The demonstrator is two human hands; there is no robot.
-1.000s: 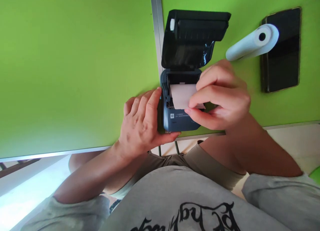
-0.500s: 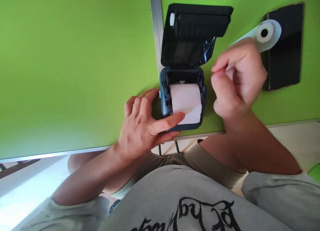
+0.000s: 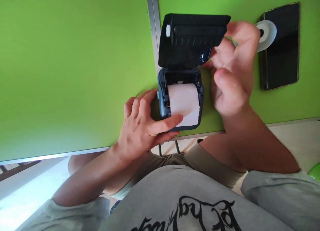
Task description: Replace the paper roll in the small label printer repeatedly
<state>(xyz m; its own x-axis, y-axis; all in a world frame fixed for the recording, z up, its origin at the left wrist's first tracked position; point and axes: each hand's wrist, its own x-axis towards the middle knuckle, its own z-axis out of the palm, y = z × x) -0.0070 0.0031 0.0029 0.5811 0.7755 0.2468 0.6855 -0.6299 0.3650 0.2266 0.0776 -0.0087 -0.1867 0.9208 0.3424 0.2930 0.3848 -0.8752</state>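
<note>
A small dark receipt printer (image 3: 161, 107) stands on the green table with its black lid (image 3: 190, 41) swung up. White paper (image 3: 185, 102) comes out of its roll bay and lies over the front edge. My left hand (image 3: 140, 126) grips the printer from the left and front, with one finger pressing the paper down. To the right, my right hand (image 3: 233, 64) has its fingers at the back and right edge of the lid. Its thumb stands apart, and some of its fingertips are hidden behind the lid.
A second white paper roll (image 3: 268, 36) stands at the right, partly behind my right hand and over the edge of a black phone-like slab (image 3: 282, 47). A metal seam (image 3: 153, 21) crosses the green table (image 3: 75, 74). The table's front edge runs close below the printer.
My right hand has gone from a pinch beside the printer to the raised lid, its fingers spreading behind it. The lid has tilted slightly forward. My left hand stays on the printer and paper.
</note>
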